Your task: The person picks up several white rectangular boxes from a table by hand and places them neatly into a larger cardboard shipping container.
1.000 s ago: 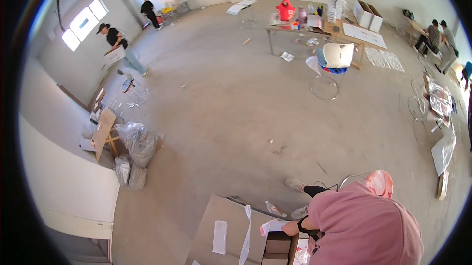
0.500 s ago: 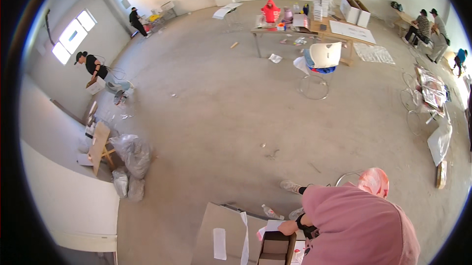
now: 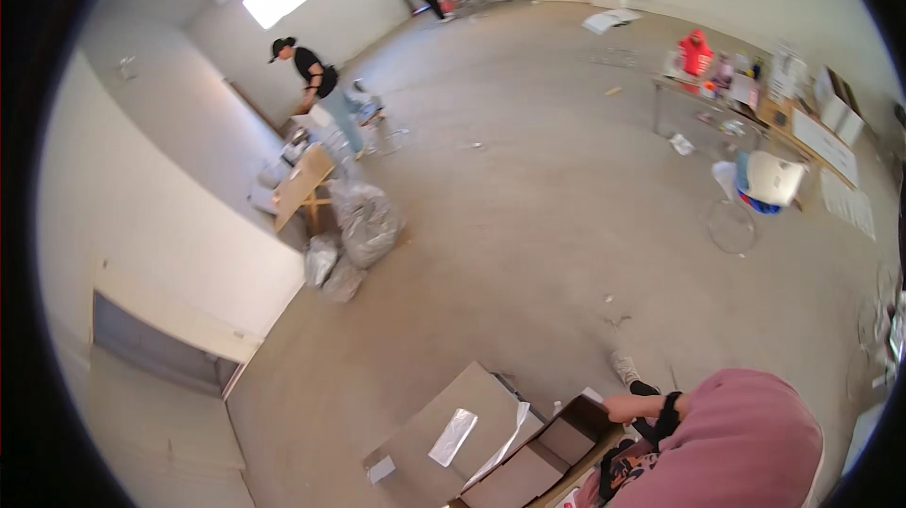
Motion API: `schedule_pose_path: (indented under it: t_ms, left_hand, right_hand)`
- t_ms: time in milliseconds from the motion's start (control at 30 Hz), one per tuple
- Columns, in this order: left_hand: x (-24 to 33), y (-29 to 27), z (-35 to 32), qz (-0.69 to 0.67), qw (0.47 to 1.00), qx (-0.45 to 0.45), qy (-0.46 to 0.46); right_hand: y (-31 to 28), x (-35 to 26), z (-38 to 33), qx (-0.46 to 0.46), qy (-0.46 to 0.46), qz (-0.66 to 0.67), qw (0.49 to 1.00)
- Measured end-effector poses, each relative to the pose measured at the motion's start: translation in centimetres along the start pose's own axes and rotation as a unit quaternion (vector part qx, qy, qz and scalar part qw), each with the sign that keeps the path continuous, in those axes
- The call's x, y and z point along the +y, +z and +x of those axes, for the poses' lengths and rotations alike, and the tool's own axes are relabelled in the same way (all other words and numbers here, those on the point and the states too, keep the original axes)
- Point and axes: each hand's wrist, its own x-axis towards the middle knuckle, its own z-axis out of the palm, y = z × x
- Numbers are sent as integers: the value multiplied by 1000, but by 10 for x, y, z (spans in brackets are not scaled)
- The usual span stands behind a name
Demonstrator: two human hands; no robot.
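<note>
From the lower right comes my right arm in a pink sleeve, with a black band at the wrist. My right hand (image 3: 618, 406) is closed at the far corner of an open cardboard box (image 3: 566, 442), its fingers on the edge. The inside of the box shows brown walls; its near end is cut off by the frame. Left of it lies a large grey-brown board (image 3: 425, 461) bearing a white rectangular piece (image 3: 453, 437) and a loose white strip (image 3: 500, 447). My shoe (image 3: 625, 369) shows beyond my arm. My left hand is out of view.
Clear plastic bags (image 3: 368, 225) stand by a tilted wooden table (image 3: 307, 183) at the left. A person in black (image 3: 311, 74) bends there over a white box. At the right, a white chair (image 3: 774, 178) stands before a cluttered table (image 3: 708, 88).
The view has swung left, so the room shifts right. My right hand has moved from a white flap to the box's far corner. The chair behind me is hidden now.
</note>
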Motion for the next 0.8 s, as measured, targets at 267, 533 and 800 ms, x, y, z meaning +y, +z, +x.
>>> schedule_pose_path:
  t_ms: [267, 533, 800]
  left_hand:
    - [-25, 57, -11, -95, 995, -10, 30]
    - [30, 239, -38, -65, 998, -13, -6]
    - [94, 392, 8, 37, 998, -41, 31]
  right_hand:
    - [-123, 53, -14, 112, -91, -52, 988]
    - [-259, 73, -19, 112, -44, 87, 989]
    - [-386, 59, -8, 114, -14, 247, 962]
